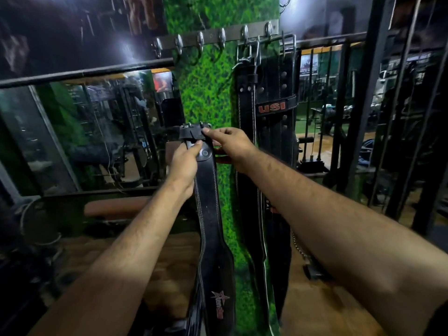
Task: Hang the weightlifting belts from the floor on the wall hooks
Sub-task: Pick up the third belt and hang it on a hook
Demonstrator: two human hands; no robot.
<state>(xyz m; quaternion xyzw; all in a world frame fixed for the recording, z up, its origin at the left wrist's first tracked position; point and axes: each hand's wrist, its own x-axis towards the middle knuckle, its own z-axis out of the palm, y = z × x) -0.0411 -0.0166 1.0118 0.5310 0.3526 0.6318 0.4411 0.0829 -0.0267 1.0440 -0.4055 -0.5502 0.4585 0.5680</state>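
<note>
wall: green grass-print panel [206, 93]; mirrors [97, 132]; floor: brown wood [315, 299]

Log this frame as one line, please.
both hands grip belt buckle end | below hook rail | two belts already hung | free hooks left

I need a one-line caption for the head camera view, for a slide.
Both hands, left hand and right hand, hold a black belt by its buckle end, below the hook rail where two belts hang.

Both arms reach out in front, bare and nearly straight. The left hand [186, 160] has its grip curled tight, thumb up on top, pinching the belt [211, 214] near its upper end. The right hand [230, 144] sits just beside it, a bit higher, fingers bent and pinching the same end.
</note>
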